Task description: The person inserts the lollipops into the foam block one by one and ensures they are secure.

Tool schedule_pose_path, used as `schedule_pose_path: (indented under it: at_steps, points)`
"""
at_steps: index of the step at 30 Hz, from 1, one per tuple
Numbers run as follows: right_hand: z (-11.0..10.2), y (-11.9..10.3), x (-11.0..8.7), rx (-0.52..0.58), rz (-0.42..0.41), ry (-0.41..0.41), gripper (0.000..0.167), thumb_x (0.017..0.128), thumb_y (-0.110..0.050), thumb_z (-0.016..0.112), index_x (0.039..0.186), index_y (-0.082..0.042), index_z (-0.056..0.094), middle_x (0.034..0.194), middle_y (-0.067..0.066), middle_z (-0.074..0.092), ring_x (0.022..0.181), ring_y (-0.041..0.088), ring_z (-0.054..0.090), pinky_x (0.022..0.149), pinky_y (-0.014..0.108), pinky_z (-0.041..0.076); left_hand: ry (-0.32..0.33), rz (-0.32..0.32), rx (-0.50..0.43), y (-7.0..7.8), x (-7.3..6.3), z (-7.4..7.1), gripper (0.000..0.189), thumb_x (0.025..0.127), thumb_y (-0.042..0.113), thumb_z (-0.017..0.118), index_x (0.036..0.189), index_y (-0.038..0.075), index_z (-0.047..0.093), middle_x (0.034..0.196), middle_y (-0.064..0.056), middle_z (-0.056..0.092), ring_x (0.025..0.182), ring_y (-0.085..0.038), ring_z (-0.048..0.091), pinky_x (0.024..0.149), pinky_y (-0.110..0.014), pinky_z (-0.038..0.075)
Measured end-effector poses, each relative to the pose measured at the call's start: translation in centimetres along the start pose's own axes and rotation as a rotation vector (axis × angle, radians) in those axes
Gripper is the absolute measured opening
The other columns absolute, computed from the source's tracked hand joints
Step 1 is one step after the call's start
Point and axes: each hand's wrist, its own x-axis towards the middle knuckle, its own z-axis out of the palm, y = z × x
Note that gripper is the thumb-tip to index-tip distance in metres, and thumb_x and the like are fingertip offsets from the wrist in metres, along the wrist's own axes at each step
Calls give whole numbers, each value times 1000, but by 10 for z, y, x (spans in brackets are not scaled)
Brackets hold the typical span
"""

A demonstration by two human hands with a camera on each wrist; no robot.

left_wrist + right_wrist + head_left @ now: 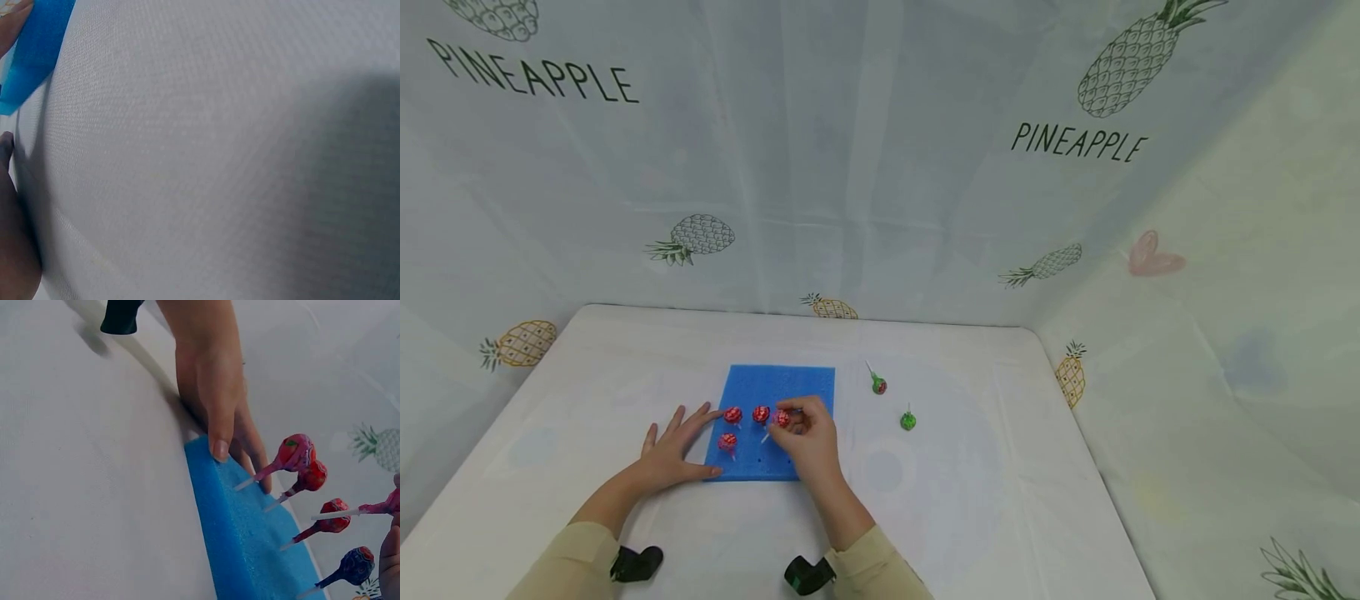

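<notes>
1. Blue foam block [782,379] lies on the desk [955,525]. Left hand [666,461] splayed wide at its left side, thumb on the near left corner; it grips no lollipop.
2. Right hand [816,442] narrow, pinching the held lollipop [781,418] by its candy end, above the block. Stick tip appears free of the foam in the right wrist view.
3. Risk, judged: the held stick crosses in front of a standing red lollipop [336,515] in that view. Contact cannot be told; with so little room, a sideways shift might knock that neighbour loose.
4. Risk, judged: pressing the stick down at a slant could bend it or tear the foam, and the fingers may hide the tip from the person.
5. Risk, judged: the left hand steadies one side only, so a hard push might swivel the block.
6. Orientation: long axis of the held lollipop runs along its stick. Head view: candy to the far right, tip to the near left. Right wrist view: stick nearly level across the frame, tip leftward, whereas the standing sticks slant.
</notes>
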Motion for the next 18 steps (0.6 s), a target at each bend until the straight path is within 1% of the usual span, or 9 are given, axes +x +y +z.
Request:
schedule_pose_path:
  at_steps: [4, 8, 10, 13, 18]
  points:
    - [4, 3, 1, 6, 5, -29, 30, 76, 4, 80, 103, -2, 70, 93, -2, 61, 77, 12, 56, 66, 18, 50, -3, -3, -1, 1, 0, 0, 95, 69, 48, 83, 146, 15, 38, 155, -28, 20, 140, -56, -4, 99, -75, -16]
    - [7, 3, 0, -63, 1, -57, 27, 76, 0, 82, 100, -11, 74, 89, -5, 59, 75, 10, 56, 64, 17, 50, -3, 0, -3, 1, 0, -1, 95, 69, 48, 83, 146, 15, 38, 155, -28, 19, 139, -56, -4, 99, -75, -16]
    - [9, 4, -1, -93, 1, -63, 26, 77, -1, 81, 100, -13, 75, 88, -6, 60, 74, 8, 56, 63, 17, 50, -4, -1, -1, 1, 0, -1, 95, 69, 49, 82, 146, 15, 38, 155, -28, 20, 139, -56, -4, 99, -75, -15]
    - [11, 4, -1, -118, -7, -71, 26, 77, -2, 82, 100, -12, 77, 88, -6, 59, 73, 8, 54, 61, 17, 49, -4, -4, -1, 1, -1, -1, 95, 69, 49, 83, 145, 15, 39, 155, -29, 20, 139, -57, -4, 99, -75, -15]
    - [14, 4, -2, -122, 16, -78, 25, 77, -1, 82, 100, -11, 78, 86, -7, 58, 72, 6, 52, 61, 16, 47, -1, 0, -2, 1, 0, -1, 94, 68, 49, 83, 145, 14, 39, 155, -28, 20, 139, -57, -3, 99, -75, -16]
